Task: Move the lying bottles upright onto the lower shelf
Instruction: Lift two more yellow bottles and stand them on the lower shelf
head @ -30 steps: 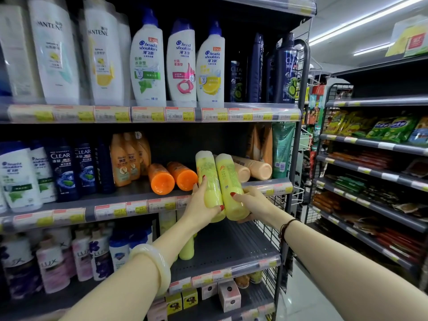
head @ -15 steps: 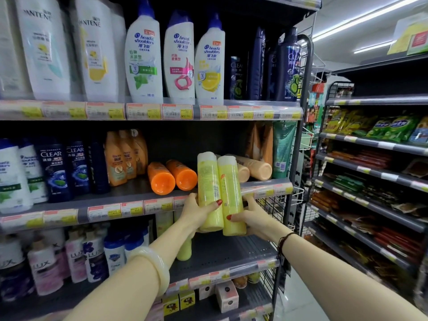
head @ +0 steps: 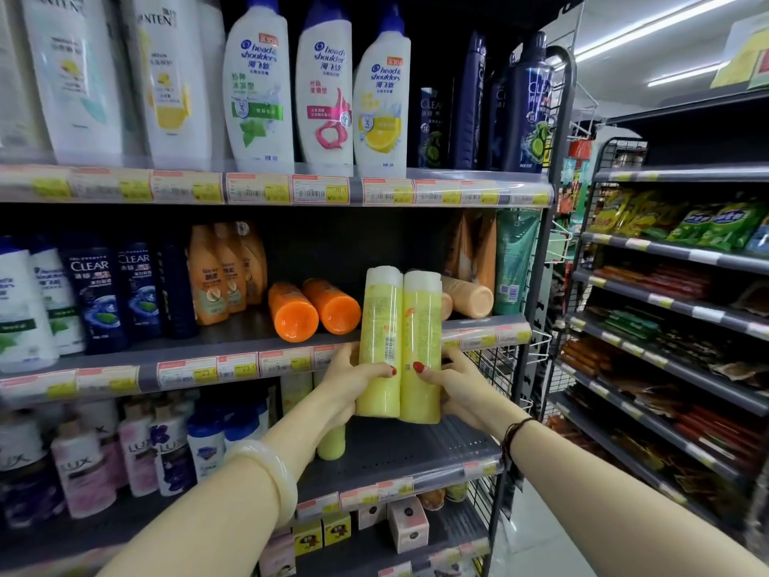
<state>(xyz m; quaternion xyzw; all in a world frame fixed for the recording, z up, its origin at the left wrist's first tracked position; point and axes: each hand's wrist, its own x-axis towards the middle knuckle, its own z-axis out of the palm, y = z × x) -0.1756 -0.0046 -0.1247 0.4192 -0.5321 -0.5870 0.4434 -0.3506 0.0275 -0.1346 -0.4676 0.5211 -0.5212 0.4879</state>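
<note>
I hold two tall yellow-green bottles upright, side by side, in front of the middle shelf's edge. My left hand (head: 347,383) grips the left yellow bottle (head: 380,326); my right hand (head: 455,387) grips the right yellow bottle (head: 421,331). Their bases hang just above the lower shelf (head: 408,456). Another yellow bottle (head: 331,443) stands on that shelf behind my left wrist. On the middle shelf (head: 233,339), two orange bottles (head: 293,312) (head: 333,306) lie with bases toward me, and a beige bottle (head: 468,295) lies behind the held pair.
Dark blue and white shampoo bottles (head: 95,293) and upright orange bottles (head: 216,272) fill the middle shelf's left. Pink and white bottles (head: 83,472) crowd the lower shelf's left; its right part is bare. A wire rack of snack packets (head: 686,310) stands to the right across a narrow aisle.
Both hands have lowered the two yellow bottles and turned them from a slight tilt to upright, so their bases now sit nearer the lower shelf.
</note>
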